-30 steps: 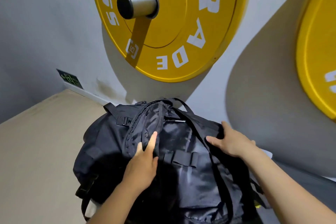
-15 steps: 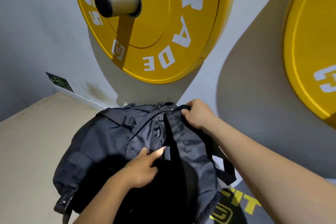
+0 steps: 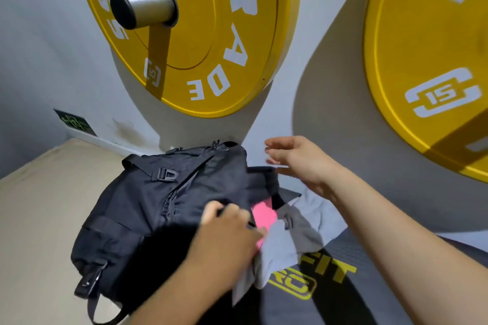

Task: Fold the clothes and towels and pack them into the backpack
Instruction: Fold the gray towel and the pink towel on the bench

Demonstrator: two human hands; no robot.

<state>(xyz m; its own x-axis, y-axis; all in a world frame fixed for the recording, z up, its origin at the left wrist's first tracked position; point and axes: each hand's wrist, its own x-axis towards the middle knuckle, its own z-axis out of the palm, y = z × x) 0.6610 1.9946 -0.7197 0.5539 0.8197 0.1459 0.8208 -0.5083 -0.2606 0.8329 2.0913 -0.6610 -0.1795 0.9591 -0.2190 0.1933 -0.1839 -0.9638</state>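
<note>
The black backpack (image 3: 158, 208) is gripped by the left hand (image 3: 227, 229); at 2 o'clock, the right hand (image 3: 298, 161) is held with fingers spread.

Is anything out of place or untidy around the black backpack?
Yes. Beside the black nylon backpack, a grey cloth and a pink cloth lie crumpled at its right edge, unfolded, partly on the dark mat. The left hand presses there.

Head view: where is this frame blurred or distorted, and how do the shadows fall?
Head view: the right hand is motion-smeared at the fingertips, and the left hand on the backpack is softer too; the yellow plate stays fairly sharp. Wide-angle bending curves the second plate at the right edge. Both plates throw broad, soft grey shadows down the wall; no strong glare.
</note>
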